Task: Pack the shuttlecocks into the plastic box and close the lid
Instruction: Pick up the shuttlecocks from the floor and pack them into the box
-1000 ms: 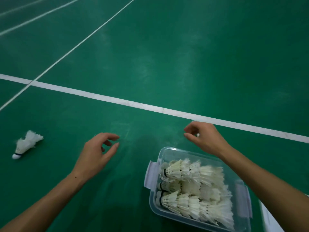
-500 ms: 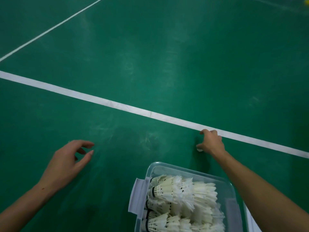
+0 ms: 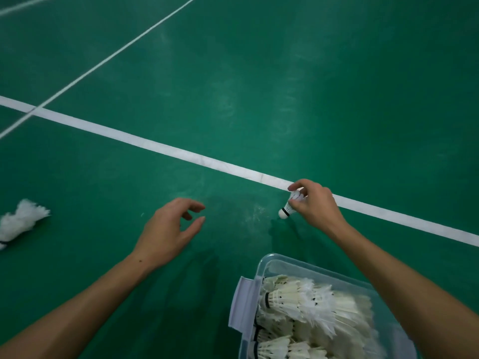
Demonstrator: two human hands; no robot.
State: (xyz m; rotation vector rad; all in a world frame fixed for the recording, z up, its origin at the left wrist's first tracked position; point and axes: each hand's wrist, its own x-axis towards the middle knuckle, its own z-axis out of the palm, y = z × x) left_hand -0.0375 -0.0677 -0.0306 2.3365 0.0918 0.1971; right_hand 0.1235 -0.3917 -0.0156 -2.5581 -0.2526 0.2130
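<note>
My right hand [image 3: 315,204] pinches a white shuttlecock [image 3: 290,206] by its feathers, cork end pointing down-left, just above the green floor near the white line. My left hand [image 3: 171,233] hovers over the floor with fingers spread and curled, holding nothing. The clear plastic box [image 3: 274,266] sits at the bottom right with no lid on it. Several white shuttlecocks [image 3: 305,309] lie stacked inside it. Another loose shuttlecock [image 3: 19,221] lies on the floor at the far left edge.
The green court floor [image 3: 246,73] spreads all around, crossed by a wide white line [image 3: 145,145] and a thinner diagonal line [image 3: 108,57]. A white latch flap [image 3: 242,303] hangs on the box's left side. My right forearm passes over the box's right part.
My right hand has closed on a shuttlecock by the white line and lifted it. The view swung back left, bringing the loose shuttlecock at the left edge into sight again.
</note>
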